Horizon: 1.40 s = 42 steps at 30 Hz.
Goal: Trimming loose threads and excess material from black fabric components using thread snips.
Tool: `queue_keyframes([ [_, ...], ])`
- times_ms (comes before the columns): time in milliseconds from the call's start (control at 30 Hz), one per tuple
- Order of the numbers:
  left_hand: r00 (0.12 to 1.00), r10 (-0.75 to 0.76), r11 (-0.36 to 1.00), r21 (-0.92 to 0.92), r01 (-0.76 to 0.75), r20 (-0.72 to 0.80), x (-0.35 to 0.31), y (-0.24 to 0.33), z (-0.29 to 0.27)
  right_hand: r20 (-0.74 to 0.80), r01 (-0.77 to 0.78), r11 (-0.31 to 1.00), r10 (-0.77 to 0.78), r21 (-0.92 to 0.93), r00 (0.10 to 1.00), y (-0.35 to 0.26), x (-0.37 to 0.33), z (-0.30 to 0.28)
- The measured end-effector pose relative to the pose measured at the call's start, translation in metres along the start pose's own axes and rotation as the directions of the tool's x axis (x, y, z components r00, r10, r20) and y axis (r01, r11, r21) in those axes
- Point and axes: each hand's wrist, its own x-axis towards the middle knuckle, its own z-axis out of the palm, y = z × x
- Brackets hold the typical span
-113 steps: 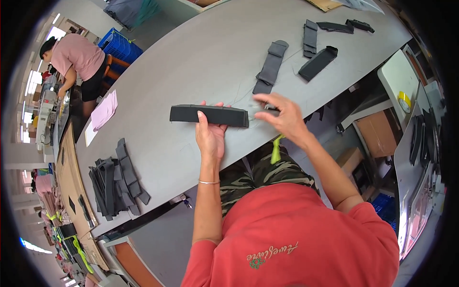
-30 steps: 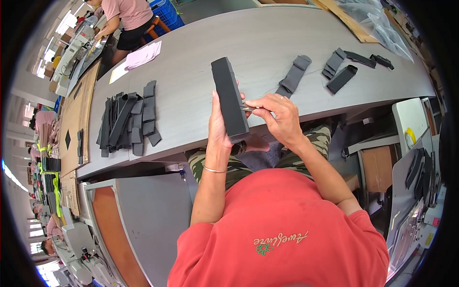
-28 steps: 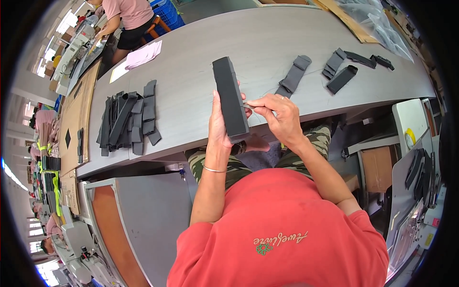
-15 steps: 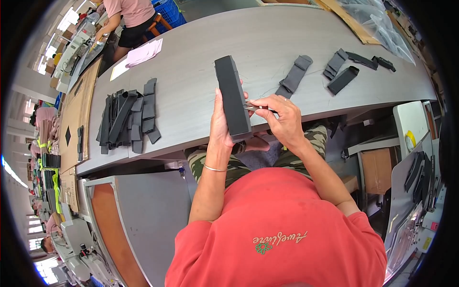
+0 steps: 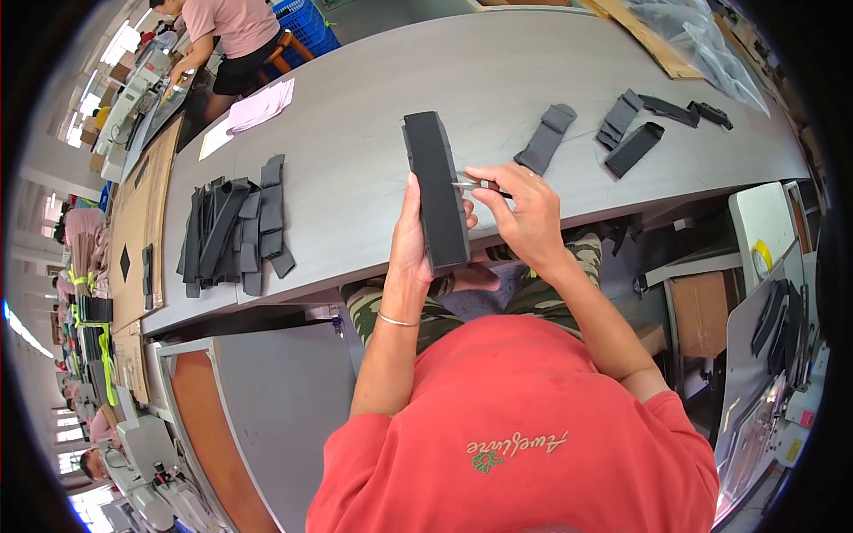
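My left hand (image 5: 411, 235) is closed around a long black fabric strip (image 5: 435, 186), held up above the near part of the table. Its thumb lies along the strip's left side, and fingertips show past the right edge. In my right hand (image 5: 524, 209) is a pair of small thread snips (image 5: 471, 185), gripped between thumb and fingers. Their metal tip meets the strip's right edge; the blades are too small to read clearly. A heap of similar dark strips (image 5: 235, 231) lies to the left. More dark folded pieces (image 5: 546, 139) lie to the right.
A grey table (image 5: 355, 107) stretches ahead. Pink cloth (image 5: 262, 107) lies at its far left, and clear plastic (image 5: 697, 44) on cardboard at the far right. A co-worker in pink (image 5: 233, 31) sits beyond the left edge. A grey panel (image 5: 284, 391) stands lower left.
The snips' tip has shifted slightly up along the strip's right edge. The held strip has tilted a little and looks slightly lower; the table view has shifted slightly.
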Motion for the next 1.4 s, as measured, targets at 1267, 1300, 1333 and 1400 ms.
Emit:
queue_keyframes([
  [1267, 0.998, -0.066, 0.992, -0.107, 0.064, -0.015, 0.020, -0.004, -0.007, -0.120, 0.074, 0.979, -0.098, -0.191, 0.988, 0.038, 0.032, 0.021],
  [1300, 0.997, -0.071, 0.992, -0.105, 0.069, -0.018, 0.020, -0.005, -0.007, -0.115, 0.060, 0.986, -0.078, -0.157, 0.990, 0.038, 0.033, 0.021],
  [1333, 0.997, -0.075, 0.989, -0.126, 0.072, -0.017, 0.021, -0.004, -0.008, -0.109, 0.046, 0.992, -0.059, -0.121, 0.992, 0.038, 0.033, 0.022],
  [1400, 0.996, -0.084, 0.986, -0.145, 0.080, -0.019, 0.022, -0.005, -0.009, -0.108, 0.008, 0.997, -0.017, -0.079, 0.994, 0.040, 0.033, 0.024],
])
